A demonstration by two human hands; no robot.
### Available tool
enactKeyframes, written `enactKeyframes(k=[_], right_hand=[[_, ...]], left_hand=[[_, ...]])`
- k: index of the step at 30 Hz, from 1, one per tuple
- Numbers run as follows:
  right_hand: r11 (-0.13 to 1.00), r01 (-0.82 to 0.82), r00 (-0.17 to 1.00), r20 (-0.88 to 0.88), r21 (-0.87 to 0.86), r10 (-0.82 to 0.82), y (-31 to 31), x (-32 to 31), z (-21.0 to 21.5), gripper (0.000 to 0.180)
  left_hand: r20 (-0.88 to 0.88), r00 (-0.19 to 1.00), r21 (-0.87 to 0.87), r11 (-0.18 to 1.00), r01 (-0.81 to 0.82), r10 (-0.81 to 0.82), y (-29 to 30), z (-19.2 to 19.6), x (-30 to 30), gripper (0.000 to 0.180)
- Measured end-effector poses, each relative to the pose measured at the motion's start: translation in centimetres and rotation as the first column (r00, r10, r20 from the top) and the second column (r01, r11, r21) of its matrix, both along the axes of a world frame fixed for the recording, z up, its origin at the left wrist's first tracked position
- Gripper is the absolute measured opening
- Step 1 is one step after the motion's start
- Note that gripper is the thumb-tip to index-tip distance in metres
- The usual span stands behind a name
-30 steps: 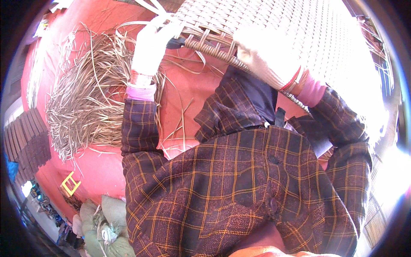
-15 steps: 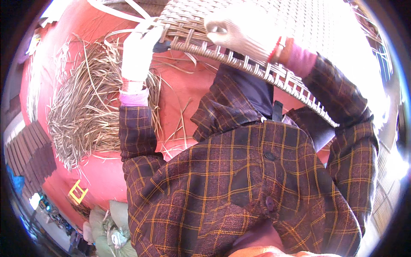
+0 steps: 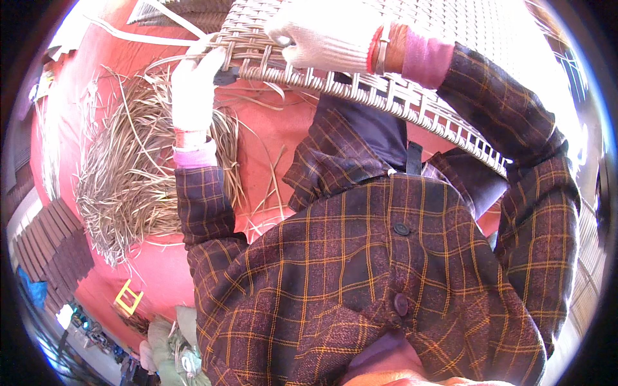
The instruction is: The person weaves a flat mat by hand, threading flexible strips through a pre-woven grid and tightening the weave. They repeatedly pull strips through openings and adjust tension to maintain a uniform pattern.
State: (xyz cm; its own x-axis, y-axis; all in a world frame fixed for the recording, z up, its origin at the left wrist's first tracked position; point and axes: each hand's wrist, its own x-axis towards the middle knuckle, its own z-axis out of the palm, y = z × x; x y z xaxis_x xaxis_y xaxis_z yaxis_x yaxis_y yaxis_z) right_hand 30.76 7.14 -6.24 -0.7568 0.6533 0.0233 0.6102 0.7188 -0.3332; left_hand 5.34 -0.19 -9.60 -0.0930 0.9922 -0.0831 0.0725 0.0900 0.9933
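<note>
A woven wicker panel (image 3: pixel 248 42) lies across my lap at the top of the view, its lower edge a wrapped rod with short spaced loops. My left hand (image 3: pixel 195 87), in a white knit glove, closes its fingers and thumb at the panel's left corner, where pale flat strands (image 3: pixel 138 40) come out. My right hand (image 3: pixel 328 44), gloved too and curled into a fist, is over the weave just right of that corner. Whatever is in its fingers is hidden by the glove and bright glare.
A heap of loose dry brown strands (image 3: pixel 129 174) is on the red sheet (image 3: pixel 257 148) at left. Below it are a small yellow frame (image 3: pixel 129 297) and pale green sacks (image 3: pixel 164 347). Dark brown slats (image 3: pixel 45 235) stand at the far left.
My right hand has moved left along the panel, closer to my left hand. The left hand and the panel's corner have shifted slightly left, and the pale strands at the corner have swung.
</note>
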Motion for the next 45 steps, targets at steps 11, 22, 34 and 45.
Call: enactKeyframes(k=[11,22,34,45], right_hand=[[0.985,0.160,0.984,-0.087,0.065,-0.154,-10.3,10.1,5.0,0.023],[0.982,-0.003,0.991,0.133,0.190,-0.023,-9.3,8.6,4.3,0.018],[0.955,0.069,0.997,0.012,0.290,-0.076,-9.3,9.2,3.2,0.025],[0.942,0.004,0.994,-0.105,0.335,0.033,-9.0,8.3,1.8,0.022]], left_hand=[[-0.046,0.997,0.133,0.989,0.060,-0.054,0.0,-0.6,-0.2,0.040],[-0.112,0.992,0.111,0.991,0.074,-0.062,0.1,-1.2,-0.5,0.040],[-0.051,0.999,0.078,0.997,0.011,-0.007,-0.1,-0.1,0.1,0.040],[-0.037,0.999,0.047,0.999,0.000,0.002,0.0,-0.4,-0.1,0.040]])
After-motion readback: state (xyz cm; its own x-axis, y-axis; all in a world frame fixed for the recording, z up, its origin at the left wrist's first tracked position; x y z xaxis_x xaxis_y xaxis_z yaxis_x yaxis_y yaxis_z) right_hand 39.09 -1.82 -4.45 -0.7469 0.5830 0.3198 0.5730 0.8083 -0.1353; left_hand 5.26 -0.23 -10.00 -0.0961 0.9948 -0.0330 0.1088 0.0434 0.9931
